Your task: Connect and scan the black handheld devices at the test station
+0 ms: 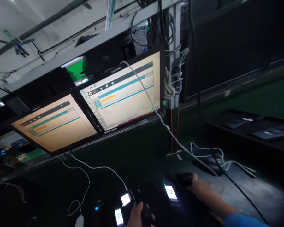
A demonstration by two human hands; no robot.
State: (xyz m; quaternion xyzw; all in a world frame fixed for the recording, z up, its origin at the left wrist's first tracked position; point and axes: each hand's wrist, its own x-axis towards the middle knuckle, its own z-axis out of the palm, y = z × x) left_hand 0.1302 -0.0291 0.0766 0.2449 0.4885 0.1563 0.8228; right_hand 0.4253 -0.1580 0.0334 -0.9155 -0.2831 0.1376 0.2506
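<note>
At the bottom middle, my left hand (136,216) is closed around a black rounded object (146,215); its kind is hard to make out in the dark. Two lit devices lie beside that hand: a screen with a white cable (126,199) and one with a teal logo (118,217). Farther right, my right hand (200,185) reaches in from a blue sleeve (243,220) and grips a dark rounded object (186,178), its kind unclear. A third lit device (170,192) with a teal logo is between the hands.
Two monitors, a left one (56,126) and a Lenovo (130,91), stand at the back. A white cable (153,107) hangs across the Lenovo toward the bench. A metal post (174,78) carries bundled cables. Dark trays (269,132) sit at right; a white plug (79,221) is front left.
</note>
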